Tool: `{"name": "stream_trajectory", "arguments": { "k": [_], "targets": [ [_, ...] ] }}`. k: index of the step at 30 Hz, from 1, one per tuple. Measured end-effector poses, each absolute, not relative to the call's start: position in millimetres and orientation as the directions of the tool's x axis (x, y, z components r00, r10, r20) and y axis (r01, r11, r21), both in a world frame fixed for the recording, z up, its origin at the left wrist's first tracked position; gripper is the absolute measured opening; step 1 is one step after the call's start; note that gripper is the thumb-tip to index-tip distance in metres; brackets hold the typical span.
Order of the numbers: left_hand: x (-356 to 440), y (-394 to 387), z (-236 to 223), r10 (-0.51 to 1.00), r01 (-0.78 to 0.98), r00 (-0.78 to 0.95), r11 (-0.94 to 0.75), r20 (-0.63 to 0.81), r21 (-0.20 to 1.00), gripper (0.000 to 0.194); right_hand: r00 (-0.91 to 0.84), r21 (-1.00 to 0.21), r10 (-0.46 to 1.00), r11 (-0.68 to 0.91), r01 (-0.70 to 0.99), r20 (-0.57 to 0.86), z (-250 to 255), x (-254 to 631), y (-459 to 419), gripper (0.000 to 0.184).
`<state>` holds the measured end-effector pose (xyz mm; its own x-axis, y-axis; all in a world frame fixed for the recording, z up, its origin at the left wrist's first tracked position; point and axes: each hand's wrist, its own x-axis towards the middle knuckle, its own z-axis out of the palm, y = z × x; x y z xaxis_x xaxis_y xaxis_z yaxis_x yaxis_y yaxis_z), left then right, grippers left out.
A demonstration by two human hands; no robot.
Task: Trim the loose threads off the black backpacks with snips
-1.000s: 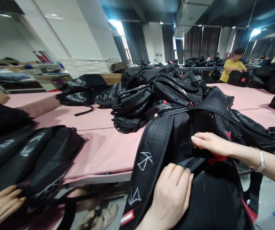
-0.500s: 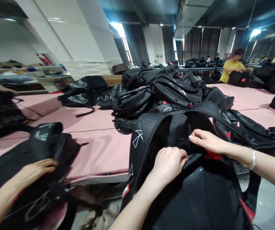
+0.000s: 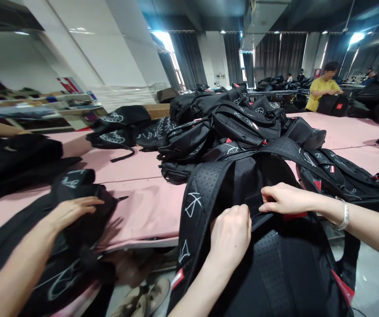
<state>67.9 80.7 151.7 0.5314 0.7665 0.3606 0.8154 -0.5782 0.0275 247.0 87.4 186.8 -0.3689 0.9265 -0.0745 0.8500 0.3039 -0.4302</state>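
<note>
A black backpack (image 3: 275, 273) with white printed marks stands upright in front of me, its back panel and shoulder straps toward me. My left hand (image 3: 230, 237) is closed on the fabric at the top of the back panel. My right hand (image 3: 283, 199), with a silver bracelet at the wrist, pinches the same top edge just to the right. A wide padded shoulder strap (image 3: 194, 207) runs down the left side of the backpack.
A pink-covered table (image 3: 143, 207) carries a heap of black backpacks (image 3: 222, 123). At the left a co-worker's hand (image 3: 72, 211) rests on another black backpack (image 3: 77, 246). A person in a yellow shirt (image 3: 323, 88) works at a far table.
My left hand slid up and closed on the top edge beside my right hand. The co-worker's hand at the left reached forward across their backpack.
</note>
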Motion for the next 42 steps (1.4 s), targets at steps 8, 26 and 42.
{"name": "stream_trajectory", "arguments": {
  "k": [8, 26, 42],
  "targets": [
    [66.8, 80.2, 152.6, 0.765, 0.811, 0.522, -0.582, 0.377, 0.059, 0.014, -0.415, -0.434, 0.907, 0.343, 0.833, -0.08, 187.3, 250.6, 90.4, 0.02],
    [55.4, 82.0, 135.5, 0.575, 0.645, 0.466, -0.741, 0.672, 0.187, 0.013, -0.297, -0.481, 0.949, 0.312, 0.82, 0.109, 184.4, 251.7, 87.8, 0.023],
    [35.8, 100.3, 170.0, 0.549, 0.435, 0.732, -0.832, 0.403, 0.344, 0.022, -0.787, 0.16, 0.488, 0.803, 0.574, 0.377, 146.1, 266.4, 67.2, 0.027]
  ]
}}
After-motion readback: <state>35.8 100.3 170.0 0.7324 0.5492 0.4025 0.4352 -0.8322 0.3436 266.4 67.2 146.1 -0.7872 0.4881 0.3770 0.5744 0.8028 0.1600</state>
